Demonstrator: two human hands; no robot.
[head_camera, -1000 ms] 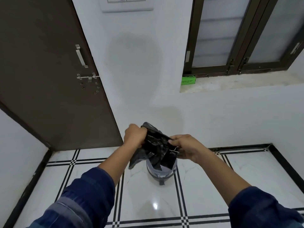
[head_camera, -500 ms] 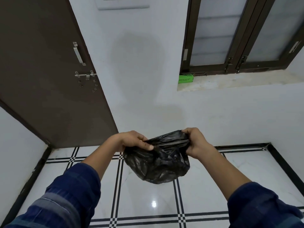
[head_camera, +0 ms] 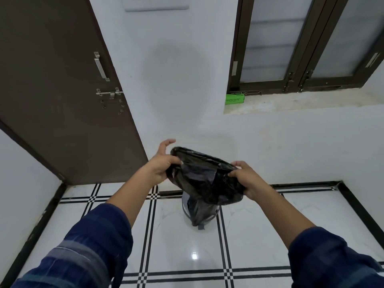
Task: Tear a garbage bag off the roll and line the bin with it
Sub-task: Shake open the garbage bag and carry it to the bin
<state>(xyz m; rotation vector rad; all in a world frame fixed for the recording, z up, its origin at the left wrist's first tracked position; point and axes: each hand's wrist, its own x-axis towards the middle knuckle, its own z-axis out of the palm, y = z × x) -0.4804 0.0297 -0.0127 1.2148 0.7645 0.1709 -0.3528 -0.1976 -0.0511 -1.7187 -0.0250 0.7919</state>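
Observation:
A black garbage bag (head_camera: 204,179) hangs puffed out between my hands, above the floor. My left hand (head_camera: 161,166) grips its left edge with thumb and lower fingers, the index finger raised off it. My right hand (head_camera: 247,179) pinches its right edge. The bag's lower end drops into a small grey bin (head_camera: 188,210) standing on the tiled floor near the wall; the bag hides most of the bin. A green box (head_camera: 234,99) lies on the window sill; I cannot tell if the roll is in it.
A brown door (head_camera: 62,90) with a handle and bolt stands at the left. White wall rises behind the bin, with a dark-framed window (head_camera: 299,48) above the stone sill at the right. The glossy white floor (head_camera: 176,256) has black line patterns.
The bag went from a crumpled wad a second ago to a spread, puffed shape. Since half a second ago it has swung lower at the right, and the bin shows beneath it again.

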